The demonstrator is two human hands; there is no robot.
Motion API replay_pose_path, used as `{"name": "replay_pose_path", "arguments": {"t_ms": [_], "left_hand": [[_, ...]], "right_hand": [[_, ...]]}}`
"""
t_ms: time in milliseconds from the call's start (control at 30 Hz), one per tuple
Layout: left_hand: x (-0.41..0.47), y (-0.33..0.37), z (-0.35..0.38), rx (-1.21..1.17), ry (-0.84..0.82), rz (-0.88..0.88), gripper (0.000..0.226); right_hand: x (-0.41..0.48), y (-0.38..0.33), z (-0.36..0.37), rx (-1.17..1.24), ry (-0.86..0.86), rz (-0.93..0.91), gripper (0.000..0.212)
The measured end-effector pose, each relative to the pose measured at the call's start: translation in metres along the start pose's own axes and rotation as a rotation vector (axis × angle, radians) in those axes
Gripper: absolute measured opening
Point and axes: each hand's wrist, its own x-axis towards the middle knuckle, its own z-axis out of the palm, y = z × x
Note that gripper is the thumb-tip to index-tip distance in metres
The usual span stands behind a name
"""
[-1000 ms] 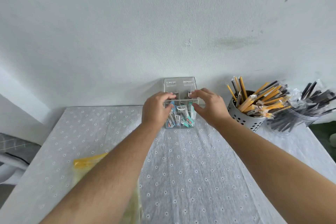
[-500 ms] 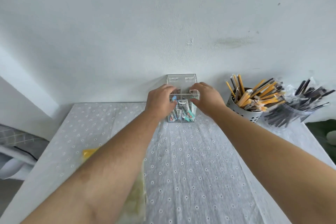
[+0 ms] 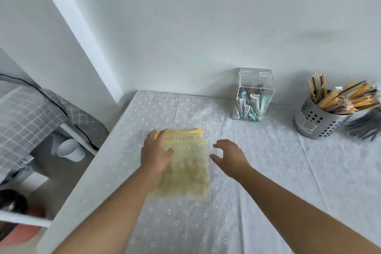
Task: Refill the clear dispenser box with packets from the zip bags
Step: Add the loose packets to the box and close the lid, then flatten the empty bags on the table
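Lying flat on the desk (image 3: 268, 171), which is draped in a pale cloth dotted with small embroidered eyelet flowers, is a soft rectangular zip bag (image 3: 185, 163) of translucent yellowish plastic with a bright yellow closure strip along its far edge; its contents are showing only as a blurry pale mass. The left hand (image 3: 157, 151) is resting palm-down on the bag's left part, fingers reaching toward the yellow strip, pressing rather than closing round anything. The right hand (image 3: 231, 155) is hovering just beside the bag's right edge, fingers spread and loosely curled, holding nothing. The clear dispenser box (image 3: 254, 95) is standing upright at the back of the desk near the wall, well apart from both hands, a tall rigid acrylic block with sharp edges, its lower part holding a jumble of small white, blue and teal packets (image 3: 250, 107). Further right a round perforated metal holder (image 3: 315, 119) is bristling with slim yellow and dark wrapped sticks. Off the desk's left edge a grey checked fabric (image 3: 26, 113) is hanging.
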Motion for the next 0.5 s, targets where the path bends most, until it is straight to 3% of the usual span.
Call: {"name": "replay_pose_path", "arguments": {"t_ms": [100, 200, 333, 500], "left_hand": [[-0.029, -0.038, 0.006, 0.028, -0.099, -0.15, 0.064], [-0.046, -0.061, 0.015, 0.036, -0.171, -0.127, 0.056], [-0.051, -0.075, 0.02, -0.006, -0.144, -0.03, 0.048], [-0.046, -0.084, 0.017, -0.213, -0.133, -0.053, 0.049]], "right_hand": [[-0.007, -0.016, 0.03, -0.074, -0.077, 0.106, 0.055], [-0.01, -0.027, 0.05, -0.089, -0.072, 0.194, 0.058], [-0.01, -0.039, 0.068, 0.009, 0.04, 0.338, 0.046], [-0.015, -0.05, 0.085, 0.194, 0.08, 0.449, 0.032]]}}
